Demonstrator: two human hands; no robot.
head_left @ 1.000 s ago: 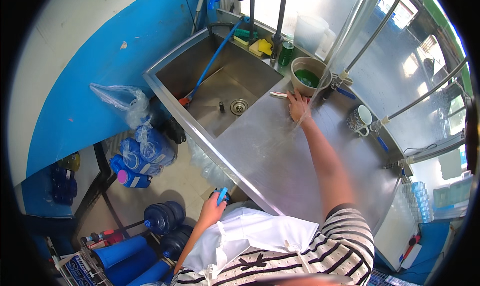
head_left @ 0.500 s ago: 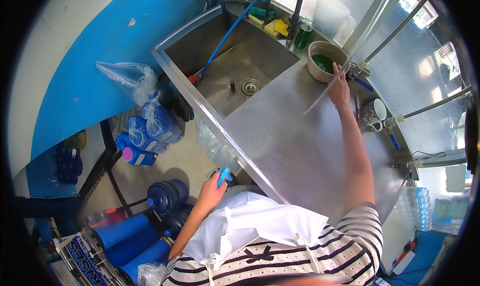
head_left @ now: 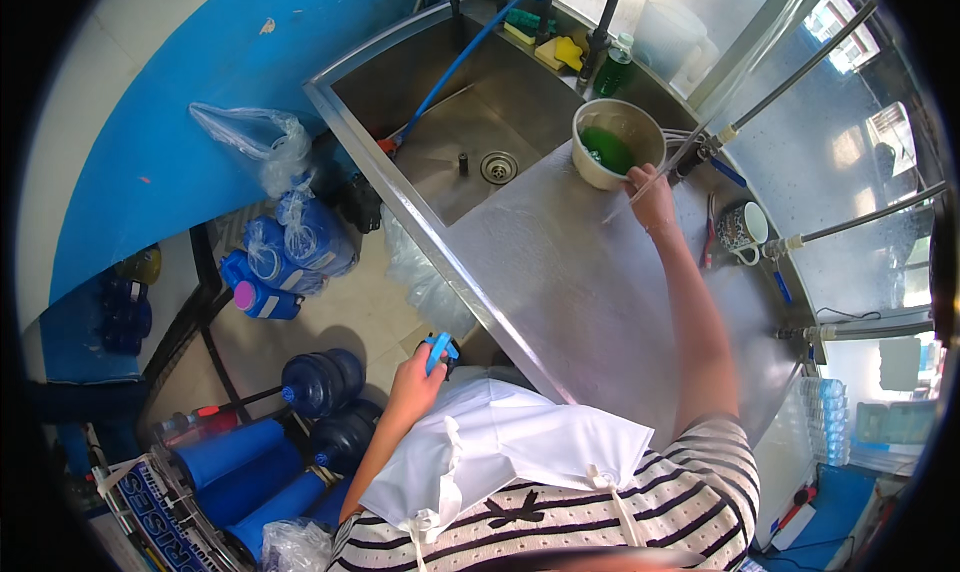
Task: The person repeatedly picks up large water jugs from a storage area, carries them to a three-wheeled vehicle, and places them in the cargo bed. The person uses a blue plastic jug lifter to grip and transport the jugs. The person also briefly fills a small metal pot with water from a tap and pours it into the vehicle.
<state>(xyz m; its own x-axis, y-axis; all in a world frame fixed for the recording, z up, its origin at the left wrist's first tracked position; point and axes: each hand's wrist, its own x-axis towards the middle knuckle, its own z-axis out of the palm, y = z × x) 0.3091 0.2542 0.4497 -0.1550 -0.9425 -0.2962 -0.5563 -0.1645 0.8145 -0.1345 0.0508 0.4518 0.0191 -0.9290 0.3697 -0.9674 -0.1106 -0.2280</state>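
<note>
My right hand grips the near rim of a beige bowl on the steel counter. Green liquid with some suds lies inside the bowl. A strip of clear plastic hangs across that hand. Low beside the counter's front edge, my left hand is closed round a small object with a bright blue handle. Its darker part is mostly hidden, so its kind is unclear. Behind the bowl stands a green bottle, next to a yellow sponge.
Left of the bowl is a steel sink with a blue hose across it. A patterned mug and valve pipes line the counter's right side. Large water bottles and blue jugs stand on the floor to the left.
The bowl has slid left, toward the sink, with my right hand. That hand's fingers have gone from reaching over the bowl to holding its near rim. My left hand has barely moved.
</note>
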